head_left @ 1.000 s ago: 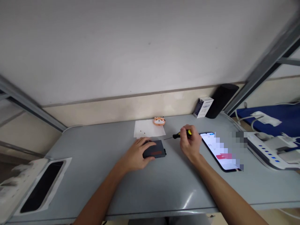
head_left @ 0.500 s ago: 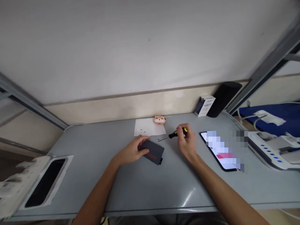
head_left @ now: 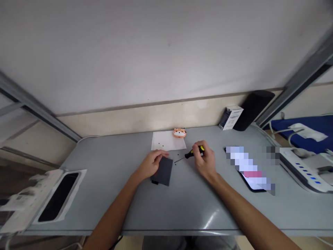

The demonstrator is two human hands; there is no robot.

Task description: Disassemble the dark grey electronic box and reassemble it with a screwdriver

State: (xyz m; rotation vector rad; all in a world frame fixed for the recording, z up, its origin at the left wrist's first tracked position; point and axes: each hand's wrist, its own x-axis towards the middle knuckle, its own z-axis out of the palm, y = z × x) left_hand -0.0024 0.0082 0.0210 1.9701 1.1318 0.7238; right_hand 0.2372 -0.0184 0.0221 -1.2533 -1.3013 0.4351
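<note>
A flat dark grey box [head_left: 163, 172] is gripped at its upper left by my left hand [head_left: 151, 164], the fingers bent over its far edge. A small black tab sticks out at the box's lower left corner. My right hand [head_left: 205, 159] is closed round a black and yellow screwdriver [head_left: 190, 153], its thin shaft pointing left and down. Near the tip lie two tiny dark pieces [head_left: 175, 164] on the grey table. Behind the box, a white paper [head_left: 169, 141] bears two more tiny dark pieces and an orange animal-faced case [head_left: 179, 133].
On the right lie a lit phone [head_left: 253, 185] and a white power strip [head_left: 301, 166]. A small carton [head_left: 231, 118] and a black cylinder [head_left: 253, 109] stand by the wall. At the left, a dark phone [head_left: 58, 198] lies on white packaging beside another white strip [head_left: 33, 198].
The box has turned in my left hand, its black tab now at the lower left instead of the right. A tiny dark piece now shows near the screwdriver tip, which has moved slightly left and down.
</note>
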